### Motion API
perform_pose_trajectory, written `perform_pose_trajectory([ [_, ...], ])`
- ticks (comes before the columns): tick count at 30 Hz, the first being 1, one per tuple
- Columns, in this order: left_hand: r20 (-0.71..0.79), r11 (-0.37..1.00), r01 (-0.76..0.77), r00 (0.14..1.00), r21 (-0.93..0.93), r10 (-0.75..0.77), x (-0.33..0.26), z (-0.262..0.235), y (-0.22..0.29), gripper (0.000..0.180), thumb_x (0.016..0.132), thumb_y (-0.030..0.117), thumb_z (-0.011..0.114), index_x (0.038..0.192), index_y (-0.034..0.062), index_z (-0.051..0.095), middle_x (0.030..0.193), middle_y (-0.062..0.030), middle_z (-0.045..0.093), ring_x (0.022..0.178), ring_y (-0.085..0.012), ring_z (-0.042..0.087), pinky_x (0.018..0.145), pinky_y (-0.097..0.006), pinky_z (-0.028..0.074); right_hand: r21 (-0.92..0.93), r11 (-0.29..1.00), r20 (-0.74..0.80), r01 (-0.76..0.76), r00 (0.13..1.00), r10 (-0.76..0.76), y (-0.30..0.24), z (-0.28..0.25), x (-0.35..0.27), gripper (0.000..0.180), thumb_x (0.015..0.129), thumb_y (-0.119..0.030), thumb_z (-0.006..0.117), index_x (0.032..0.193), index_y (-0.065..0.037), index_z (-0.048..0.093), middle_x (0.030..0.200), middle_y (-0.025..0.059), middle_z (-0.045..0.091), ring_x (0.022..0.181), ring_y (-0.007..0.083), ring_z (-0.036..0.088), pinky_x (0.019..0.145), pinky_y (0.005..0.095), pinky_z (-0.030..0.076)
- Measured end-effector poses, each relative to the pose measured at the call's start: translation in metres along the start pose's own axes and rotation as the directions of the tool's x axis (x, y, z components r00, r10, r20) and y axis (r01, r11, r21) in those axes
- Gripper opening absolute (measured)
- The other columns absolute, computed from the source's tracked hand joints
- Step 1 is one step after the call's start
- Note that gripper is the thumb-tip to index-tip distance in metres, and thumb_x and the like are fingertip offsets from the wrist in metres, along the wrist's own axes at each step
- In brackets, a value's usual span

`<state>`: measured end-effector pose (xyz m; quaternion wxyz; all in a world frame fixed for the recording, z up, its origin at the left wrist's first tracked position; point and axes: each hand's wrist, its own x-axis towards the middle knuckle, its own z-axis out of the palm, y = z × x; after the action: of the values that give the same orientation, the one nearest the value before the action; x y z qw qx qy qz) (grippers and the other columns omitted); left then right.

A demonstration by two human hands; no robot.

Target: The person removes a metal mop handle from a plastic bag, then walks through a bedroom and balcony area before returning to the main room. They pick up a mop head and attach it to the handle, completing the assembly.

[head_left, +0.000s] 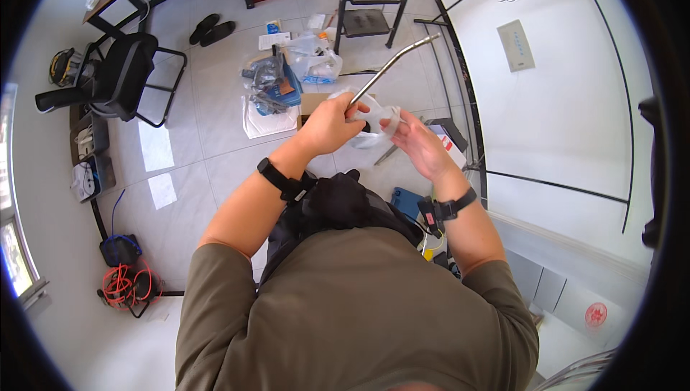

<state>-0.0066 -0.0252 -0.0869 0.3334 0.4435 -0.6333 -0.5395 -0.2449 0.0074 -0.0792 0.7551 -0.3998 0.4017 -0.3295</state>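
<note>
My left hand (332, 126) is closed around the lower end of a shiny bent metal tube (388, 66), which slants up and to the right; its far end looks narrower and ridged. Opposite it, my right hand (424, 145) pinches the edge of a thin, translucent plastic bag (372, 134). The bag hangs between both hands, with its mouth spread and something dark showing at its opening. Whatever else is inside cannot be made out. Both wrists wear black straps.
Ahead on the tiled floor lie packages in plastic (267, 78), a white bag (316, 57) and a white padded packet (267, 119). A black step ladder (366, 23) stands beyond. To the left are a black chair (129, 78) and an orange cable reel (129, 284). A white wall rises at right.
</note>
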Motion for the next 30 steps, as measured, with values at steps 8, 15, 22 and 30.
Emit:
perform_pose_trajectory([
  [8, -0.092, 0.995, 0.093, 0.991, -0.023, -0.094, -0.007, -0.069, 0.001, 0.023, 0.081, 0.004, 0.056, 0.074, 0.0043, 0.034, 0.103, -0.0107, 0.063, 0.069, -0.0089, 0.043, 0.063, -0.025, 0.041, 0.214, 0.967, -0.087, 0.141, 0.988, -0.125, 0.009, -0.018, 0.019, 0.053, 0.092, -0.042, 0.049, 0.128, -0.003, 0.043, 0.091, 0.0031, 0.057, 0.092, 0.0164, 0.051, 0.091, 0.0311, 0.036],
  [15, -0.269, 0.819, 0.273, 0.951, 0.505, -0.151, -0.021, -0.114, -0.018, 0.031, 0.072, 0.018, 0.07, 0.077, 0.0013, 0.043, 0.077, -0.0188, 0.059, 0.077, -0.0395, 0.056, 0.067, -0.04, 0.046, 0.387, 0.911, -0.33, 0.143, 0.944, -0.008, -0.004, -0.049, 0.044, 0.034, 0.09, -0.035, 0.053, 0.108, -0.006, 0.056, 0.08, 0.0013, 0.056, 0.075, 0.0141, 0.049, 0.078, 0.0285, 0.039],
  [22, -0.129, 0.951, 0.289, 0.945, -0.105, -0.302, -0.017, -0.102, -0.01, 0.023, 0.082, 0.009, 0.061, 0.078, 0.0071, 0.038, 0.091, -0.0142, 0.062, 0.075, -0.017, 0.057, 0.064, -0.033, 0.048, 0.079, 0.99, 0.002, 0.12, 0.993, -0.12, -0.034, 0.008, 0.04, 0.062, 0.085, -0.039, 0.056, 0.133, -0.004, 0.038, 0.092, 0.0061, 0.059, 0.091, 0.0178, 0.053, 0.087, 0.0303, 0.037],
  [30, 0.132, 0.84, 0.138, 0.988, -0.525, -0.079, -0.031, -0.081, 0.072, 0.022, 0.084, -0.005, 0.049, 0.08, 0.0114, 0.034, 0.137, -0.0223, 0.035, 0.077, -0.0068, 0.053, 0.076, -0.028, 0.054, 0.328, 0.906, -0.168, 0.269, 0.96, -0.224, -0.016, -0.033, 0.011, 0.052, 0.09, -0.037, 0.047, 0.129, -0.004, 0.041, 0.087, 0.008, 0.059, 0.088, 0.0201, 0.054, 0.09, 0.0339, 0.038],
])
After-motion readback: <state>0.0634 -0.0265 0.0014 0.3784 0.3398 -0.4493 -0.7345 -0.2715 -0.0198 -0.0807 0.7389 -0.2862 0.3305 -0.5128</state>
